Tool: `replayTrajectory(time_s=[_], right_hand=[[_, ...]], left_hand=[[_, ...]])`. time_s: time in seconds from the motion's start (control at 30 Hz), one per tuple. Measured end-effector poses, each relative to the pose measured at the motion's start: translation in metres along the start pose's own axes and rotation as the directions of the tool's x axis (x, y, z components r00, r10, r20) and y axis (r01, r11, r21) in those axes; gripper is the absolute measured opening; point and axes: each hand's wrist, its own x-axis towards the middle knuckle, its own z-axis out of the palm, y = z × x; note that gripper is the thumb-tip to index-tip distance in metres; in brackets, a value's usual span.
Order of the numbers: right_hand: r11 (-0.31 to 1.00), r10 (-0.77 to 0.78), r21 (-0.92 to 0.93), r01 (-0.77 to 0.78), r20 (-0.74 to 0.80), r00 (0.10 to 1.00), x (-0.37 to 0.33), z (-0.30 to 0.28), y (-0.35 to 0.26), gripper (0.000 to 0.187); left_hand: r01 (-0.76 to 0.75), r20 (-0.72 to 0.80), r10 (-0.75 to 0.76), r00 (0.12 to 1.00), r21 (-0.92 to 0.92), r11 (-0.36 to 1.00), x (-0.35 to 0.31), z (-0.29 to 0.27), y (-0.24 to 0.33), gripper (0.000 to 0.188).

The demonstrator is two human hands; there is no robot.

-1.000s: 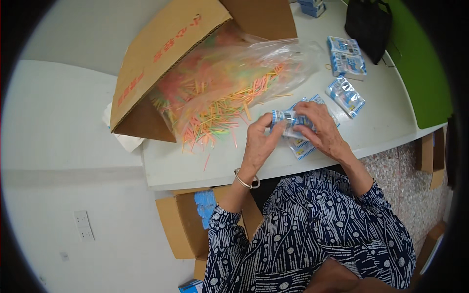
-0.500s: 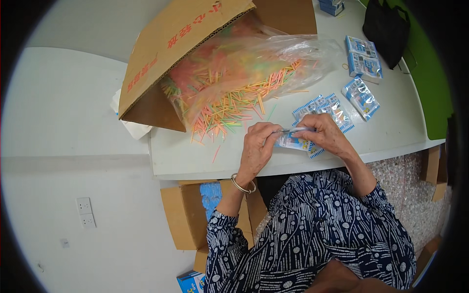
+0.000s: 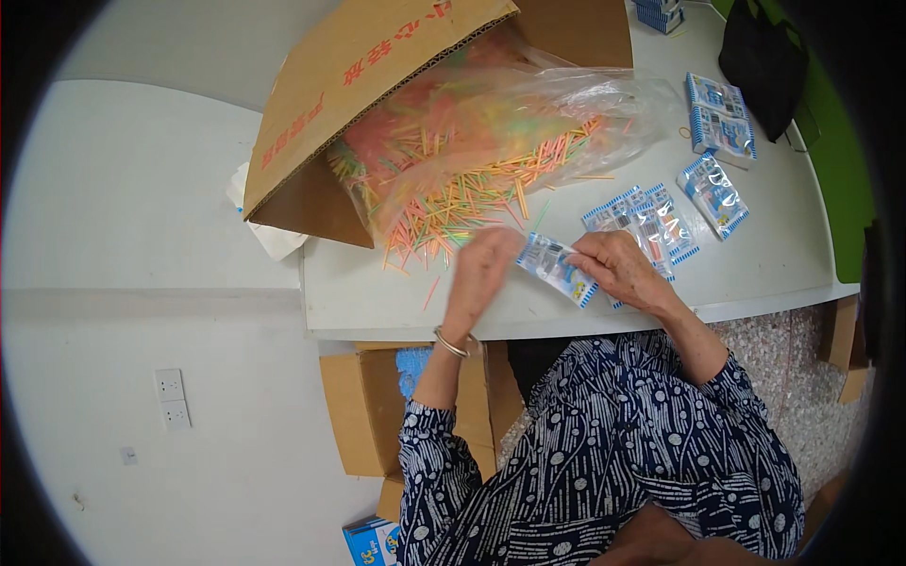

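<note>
blue-and-white rectangular plastic packet point(image 3: 555, 267) just got tilted face-up over the white tabletop point(image 3: 377, 307), pinched by the right hand point(image 3: 618, 269); left hand point(image 3: 483, 269)'s blurred, grip can't be told, so probably steadied one-handed.

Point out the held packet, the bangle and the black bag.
Held packet point(image 3: 552, 266), head view: printed face.
Bangle point(image 3: 450, 346), head view: its silvery band.
Black bag point(image 3: 764, 71), head view: middle of its side.
</note>
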Motion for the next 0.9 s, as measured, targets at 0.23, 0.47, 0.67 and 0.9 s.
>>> replayTrajectory(time_s=[0.23, 0.47, 0.67, 0.9], right_hand=[[0.999, -0.027, 0.025, 0.028, -0.062, 0.998, -0.003, 0.005, 0.000, 0.018], [0.999, -0.029, 0.015, 0.031, -0.064, 0.998, -0.004, 0.005, 0.000, 0.018], [0.998, -0.028, 0.054, 0.032, -0.059, 0.998, -0.005, 0.011, -0.003, 0.019], [0.997, -0.017, 0.076, 0.022, -0.070, 0.997, -0.007, 0.008, 0.000, 0.021]], left_hand=[[0.271, -0.345, 0.036, 0.938, 0.794, 0.544, 0.018, -0.041, -0.095, 0.037], [0.409, -0.419, -0.053, 0.906, 0.838, 0.361, 0.040, -0.032, -0.114, 0.040], [0.363, -0.364, -0.068, 0.929, 0.859, 0.361, 0.044, -0.023, -0.123, 0.025], [0.459, -0.441, -0.137, 0.887, 0.814, 0.356, 0.046, -0.007, -0.109, 0.024]])
